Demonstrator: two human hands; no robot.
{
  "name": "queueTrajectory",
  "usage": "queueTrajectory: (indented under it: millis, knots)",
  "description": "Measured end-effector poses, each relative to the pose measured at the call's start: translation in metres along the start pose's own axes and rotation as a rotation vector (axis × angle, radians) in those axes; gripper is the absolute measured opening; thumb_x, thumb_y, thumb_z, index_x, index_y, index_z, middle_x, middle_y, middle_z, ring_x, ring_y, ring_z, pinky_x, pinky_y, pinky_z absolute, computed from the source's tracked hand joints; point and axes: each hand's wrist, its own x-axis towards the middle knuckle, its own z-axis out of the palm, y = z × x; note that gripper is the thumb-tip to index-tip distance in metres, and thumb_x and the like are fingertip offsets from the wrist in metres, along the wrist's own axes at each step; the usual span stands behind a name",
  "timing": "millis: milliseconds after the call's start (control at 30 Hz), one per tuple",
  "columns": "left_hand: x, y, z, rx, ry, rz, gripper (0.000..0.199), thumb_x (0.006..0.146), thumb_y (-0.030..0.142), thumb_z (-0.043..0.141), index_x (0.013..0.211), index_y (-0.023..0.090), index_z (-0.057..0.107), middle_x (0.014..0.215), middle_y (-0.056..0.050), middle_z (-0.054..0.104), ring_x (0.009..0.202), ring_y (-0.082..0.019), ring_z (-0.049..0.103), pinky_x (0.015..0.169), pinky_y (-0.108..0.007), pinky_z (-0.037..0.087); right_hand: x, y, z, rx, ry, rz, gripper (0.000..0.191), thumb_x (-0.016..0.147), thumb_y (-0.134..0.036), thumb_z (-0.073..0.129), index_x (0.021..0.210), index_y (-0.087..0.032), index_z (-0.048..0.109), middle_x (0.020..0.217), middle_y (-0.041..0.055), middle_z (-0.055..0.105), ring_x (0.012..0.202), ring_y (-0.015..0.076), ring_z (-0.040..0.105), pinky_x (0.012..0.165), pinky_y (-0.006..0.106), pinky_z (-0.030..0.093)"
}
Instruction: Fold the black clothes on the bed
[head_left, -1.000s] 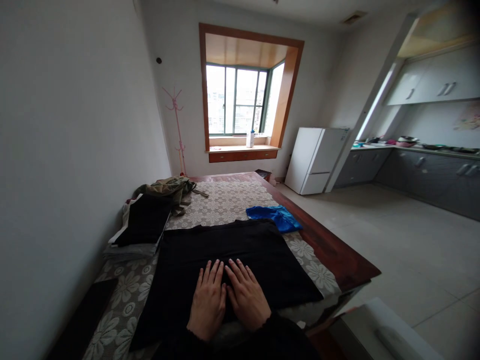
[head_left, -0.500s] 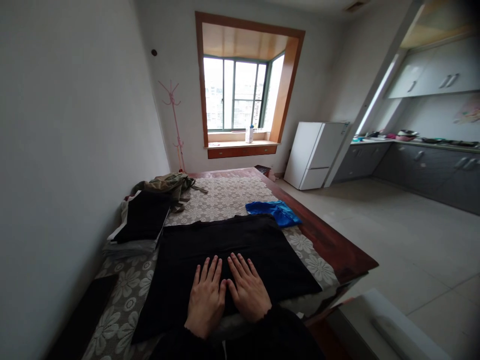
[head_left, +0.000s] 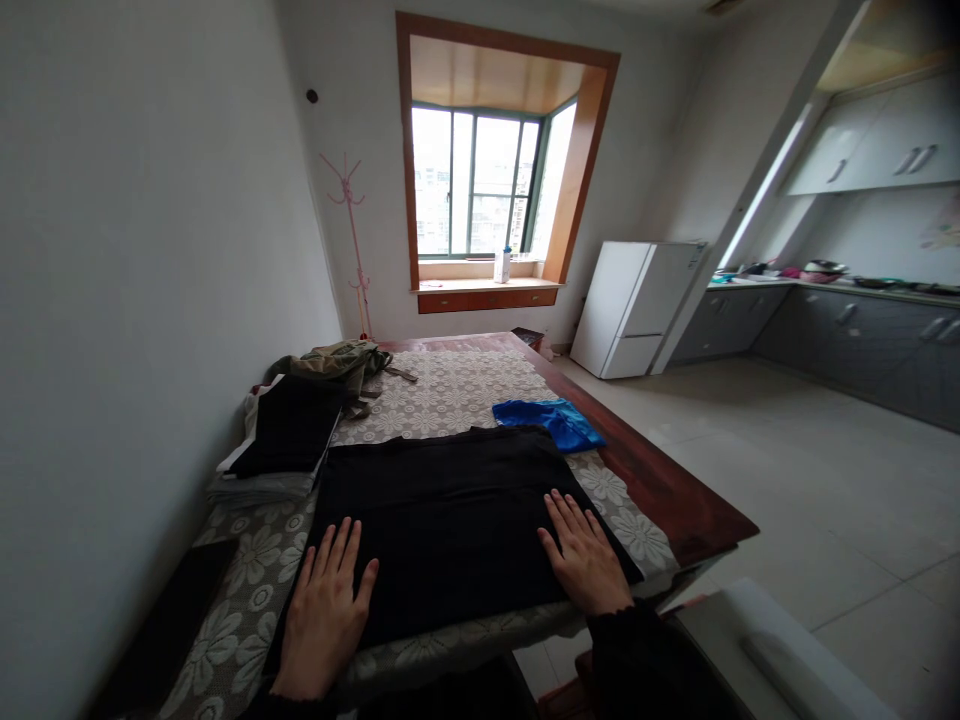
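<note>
Hands flat, we are pressing left hand [head_left: 324, 608] and right hand [head_left: 586, 556], fingers spread, on the black cloth's [head_left: 448, 520] near corners atop the lace-covered table [head_left: 679, 505]; soft, light fabric, best pinched at those corners.

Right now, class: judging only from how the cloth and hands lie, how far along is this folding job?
Done: a folded stack sits at the table's left. In hand: the black garment lies spread flat, the left hand and right hand pressing its two near corners. Left: this piece shows no fold yet, and the blue cloth lies crumpled.
</note>
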Motion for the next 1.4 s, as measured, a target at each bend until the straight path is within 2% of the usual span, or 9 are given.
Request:
queueTrajectory:
  millis: [100, 200, 300, 433, 533, 600, 800, 1167, 1400]
  knots:
    - [-0.004, -0.014, 0.001, 0.007, 0.009, -0.002, 0.065, 0.101, 0.047, 0.034, 0.156, 0.013, 0.042, 0.164, -0.011, 0.042, 0.153, -0.030, 0.038, 0.124, -0.054, 0.033, 0.000, 0.011, 0.000, -0.017, 0.008, 0.033, 0.063, 0.103, -0.044, 0.035, 0.157, -0.013, 0.041, 0.164, 0.0093, 0.042, 0.153, 0.0272, 0.035, 0.125, 0.049, 0.026]
    - [-0.003, -0.010, 0.004, 0.014, 0.019, 0.040, 0.058, 0.101, 0.039, 0.035, 0.151, 0.014, 0.050, 0.162, -0.013, 0.045, 0.153, -0.033, 0.037, 0.124, -0.059, 0.032, 0.001, 0.001, -0.004, -0.031, 0.013, 0.042, 0.061, 0.103, -0.039, 0.035, 0.156, -0.009, 0.042, 0.165, 0.0124, 0.040, 0.154, 0.0306, 0.033, 0.126, 0.054, 0.022]
    - [0.004, 0.020, 0.007, -0.031, 0.002, 0.086, 0.056, 0.102, 0.032, 0.032, 0.151, 0.013, 0.050, 0.162, -0.013, 0.045, 0.153, -0.033, 0.036, 0.122, -0.058, 0.036, 0.000, -0.038, -0.009, 0.013, -0.002, -0.026, 0.058, 0.103, -0.032, 0.034, 0.157, -0.011, 0.042, 0.166, 0.0109, 0.037, 0.155, 0.0299, 0.031, 0.127, 0.054, 0.020]
    - [0.017, 0.083, 0.005, -0.137, -0.057, 0.213, 0.056, 0.102, 0.028, 0.032, 0.156, 0.019, 0.042, 0.165, -0.006, 0.040, 0.154, -0.030, 0.036, 0.122, -0.053, 0.039, -0.001, -0.107, -0.010, 0.149, -0.096, -0.230, 0.056, 0.105, -0.034, 0.034, 0.160, -0.025, 0.036, 0.168, -0.0005, 0.032, 0.157, 0.0229, 0.029, 0.128, 0.046, 0.024]
    - [0.022, 0.113, 0.007, -0.164, -0.037, 0.253, 0.057, 0.100, 0.024, 0.036, 0.157, 0.024, 0.041, 0.165, -0.004, 0.042, 0.154, -0.030, 0.034, 0.124, -0.055, 0.035, -0.002, -0.136, -0.008, 0.189, -0.130, -0.283, 0.057, 0.105, -0.032, 0.032, 0.162, -0.026, 0.029, 0.169, -0.0013, 0.027, 0.158, 0.0224, 0.026, 0.129, 0.046, 0.022]
    - [0.021, 0.117, 0.010, -0.161, -0.013, 0.254, 0.058, 0.099, 0.022, 0.036, 0.157, 0.025, 0.041, 0.164, -0.002, 0.042, 0.155, -0.029, 0.033, 0.125, -0.055, 0.033, -0.002, -0.139, -0.006, 0.193, -0.135, -0.281, 0.059, 0.105, -0.030, 0.033, 0.163, -0.024, 0.026, 0.170, -0.0004, 0.024, 0.158, 0.0233, 0.024, 0.130, 0.047, 0.020]
    - [0.018, 0.111, 0.015, -0.131, 0.041, 0.259, 0.058, 0.099, 0.024, 0.038, 0.157, 0.027, 0.041, 0.165, -0.001, 0.042, 0.156, -0.028, 0.032, 0.126, -0.054, 0.032, -0.001, -0.133, -0.006, 0.211, -0.157, -0.271, 0.058, 0.106, -0.031, 0.031, 0.162, -0.023, 0.025, 0.169, 0.0001, 0.025, 0.159, 0.0238, 0.022, 0.130, 0.048, 0.018]
    - [0.026, 0.113, 0.018, -0.125, 0.034, 0.241, 0.055, 0.101, 0.026, 0.037, 0.155, 0.025, 0.044, 0.162, 0.000, 0.046, 0.153, -0.027, 0.037, 0.125, -0.052, 0.034, 0.004, -0.139, -0.004, 0.175, -0.078, -0.257, 0.055, 0.105, -0.031, 0.035, 0.160, -0.022, 0.036, 0.167, 0.0021, 0.036, 0.155, 0.0248, 0.032, 0.129, 0.046, 0.022]
    - [0.025, 0.115, 0.015, -0.113, 0.013, 0.238, 0.056, 0.101, 0.029, 0.033, 0.156, 0.021, 0.041, 0.165, -0.002, 0.040, 0.154, -0.027, 0.035, 0.126, -0.053, 0.032, 0.003, -0.138, -0.002, 0.187, -0.089, -0.276, 0.056, 0.107, -0.032, 0.030, 0.162, -0.020, 0.030, 0.167, 0.0031, 0.033, 0.157, 0.0234, 0.027, 0.129, 0.046, 0.021]
